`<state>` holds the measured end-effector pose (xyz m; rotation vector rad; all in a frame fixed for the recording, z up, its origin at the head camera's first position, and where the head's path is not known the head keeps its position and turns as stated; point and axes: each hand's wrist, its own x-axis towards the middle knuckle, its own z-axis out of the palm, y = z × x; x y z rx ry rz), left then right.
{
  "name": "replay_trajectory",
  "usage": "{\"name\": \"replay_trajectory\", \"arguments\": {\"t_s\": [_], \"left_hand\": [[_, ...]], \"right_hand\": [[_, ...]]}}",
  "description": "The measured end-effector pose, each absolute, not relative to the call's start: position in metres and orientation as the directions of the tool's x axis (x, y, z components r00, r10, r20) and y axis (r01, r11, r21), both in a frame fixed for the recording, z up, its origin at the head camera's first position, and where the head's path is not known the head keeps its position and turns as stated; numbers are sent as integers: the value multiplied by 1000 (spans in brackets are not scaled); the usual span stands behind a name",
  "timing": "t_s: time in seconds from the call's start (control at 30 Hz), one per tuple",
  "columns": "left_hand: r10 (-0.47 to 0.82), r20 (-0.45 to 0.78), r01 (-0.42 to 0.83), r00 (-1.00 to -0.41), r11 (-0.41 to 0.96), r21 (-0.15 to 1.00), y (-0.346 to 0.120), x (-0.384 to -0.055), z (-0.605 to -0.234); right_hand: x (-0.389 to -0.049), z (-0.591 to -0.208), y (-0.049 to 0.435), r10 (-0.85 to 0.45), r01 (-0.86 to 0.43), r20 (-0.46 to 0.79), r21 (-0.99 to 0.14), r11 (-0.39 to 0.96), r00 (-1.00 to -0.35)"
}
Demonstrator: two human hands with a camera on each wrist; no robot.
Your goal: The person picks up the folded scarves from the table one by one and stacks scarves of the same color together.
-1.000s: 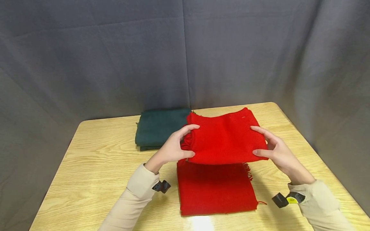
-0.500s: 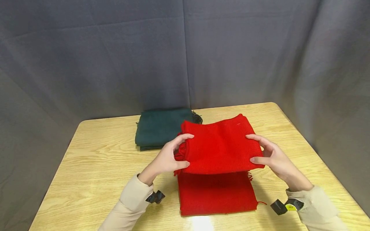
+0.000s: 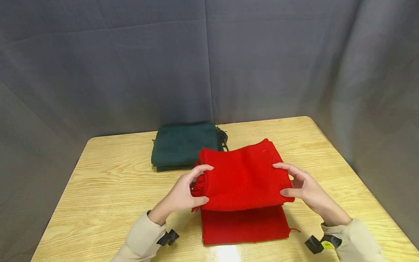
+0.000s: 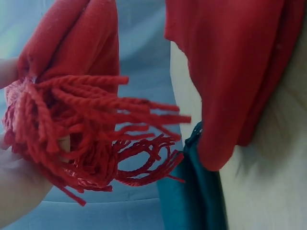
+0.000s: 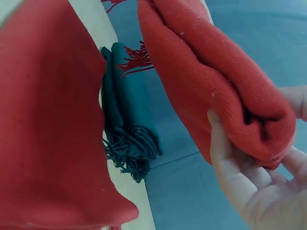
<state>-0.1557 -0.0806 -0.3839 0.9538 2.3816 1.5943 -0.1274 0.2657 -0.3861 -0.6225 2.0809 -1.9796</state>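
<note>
A folded red scarf with fringe hangs in the air between both hands, tilted. My left hand grips its left, fringed end; in the left wrist view the fringe spills over the fingers. My right hand pinches the right end, and in the right wrist view the fingers curl round the thick fold. Under it, a second folded red scarf lies flat on the table, its far part hidden by the held one.
A folded dark green scarf with fringe on its right side lies toward the back of the wooden table. Grey curtains stand behind the table and along its sides.
Both hands have lowered the held red scarf toward the near side and a little left. It covers more of the lower red scarf, and the green scarf's fringe shows more.
</note>
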Motion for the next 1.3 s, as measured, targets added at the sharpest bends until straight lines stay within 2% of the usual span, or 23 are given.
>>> {"name": "replay_trajectory", "arguments": {"t_s": [0.33,0.73,1.03,1.17,1.3], "left_hand": [[572,222,401,-790,207,892,-85,-142,-398],[589,134,321,-797,225,920,-86,-134,-416],[588,74,269,-805,252,930,-83,-130,-426],[587,-2,202,-810,283,938,-82,-128,-431],[580,-27,175,-814,289,941,-82,-127,-438]], "right_hand": [[-116,-398,264,-479,-190,186,-981,-40,-858],[-108,-419,263,-458,-147,121,-989,21,-881],[-105,-435,265,-466,-123,120,-992,-25,-877],[-105,-441,266,-473,-56,52,-998,-7,-879],[-105,-447,268,-472,-3,-15,-999,37,-882]]}}
